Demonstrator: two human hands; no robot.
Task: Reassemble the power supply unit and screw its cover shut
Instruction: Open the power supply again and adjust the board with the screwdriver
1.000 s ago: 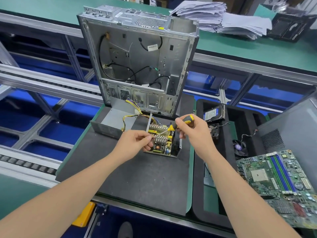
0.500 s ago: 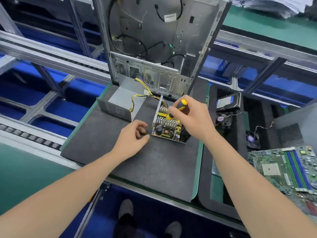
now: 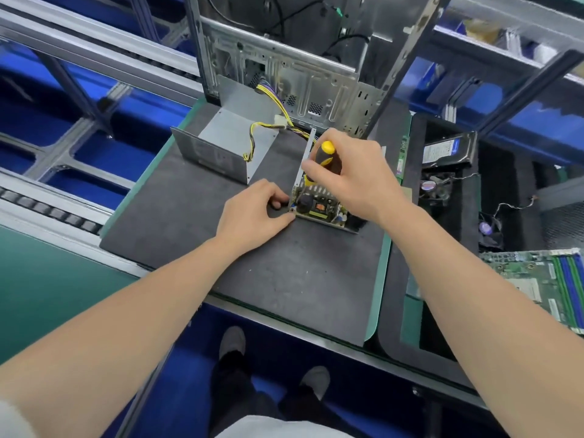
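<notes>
Power supply unit: the open power supply unit (image 3: 328,216) is sitting on the dark surface (image 3: 284,279), just in front of the computer case (image 3: 284,74), with its circuit board (image 3: 317,206) lying exposed.
Cover: the grey cover (image 3: 221,143) is lying off the unit, to its left and apart from it, with the yellow cables (image 3: 268,124) trailing across it.
Right hand: the right hand (image 3: 354,175) is grasping the black-and-yellow screwdriver (image 3: 327,156), holding it nearly upright over the far-left part of the board (the tip is hidden behind the fingers).
Left hand: the left hand (image 3: 252,213) is curling its fingers and pinching the unit's near-left corner, seemingly bracing it.
Step in hand: it looks like the board is being fastened into its tray; the cover is not yet on.
Handling: the tray is looking like thin, stiff sheet metal, light enough to skid on the surface under the screwdriver's push. The board is looking fragile and crowded with parts.
Where to hold: the metal walls and corners are offering the safe grip, never the components.
Risk: a slipping tip could be gouging the board.
</notes>
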